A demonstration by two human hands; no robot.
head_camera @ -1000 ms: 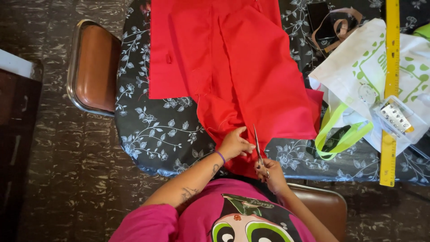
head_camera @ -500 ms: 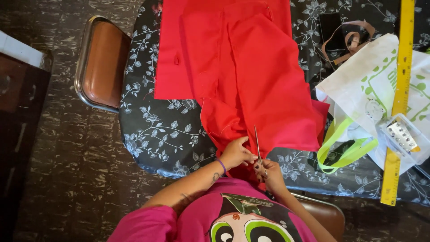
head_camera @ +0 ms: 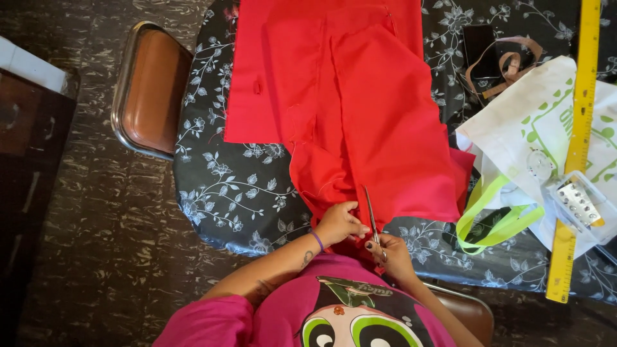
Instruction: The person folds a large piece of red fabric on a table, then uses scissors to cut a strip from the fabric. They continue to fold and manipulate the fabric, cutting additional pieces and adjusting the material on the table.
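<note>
Scissors (head_camera: 371,215) in your right hand (head_camera: 390,254), blades pointing straight away from you into the red fabric (head_camera: 360,122).
Fingers closed through the handles; left hand (head_camera: 339,223), just left of the blades, pinches the fabric edge. One scissors, one fabric; right of them: one yellow ruler (head_camera: 576,148), one white bag (head_camera: 546,138).

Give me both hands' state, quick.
Left hand: closed, pinching the red fabric.
Right hand: closed on the scissors.
</note>
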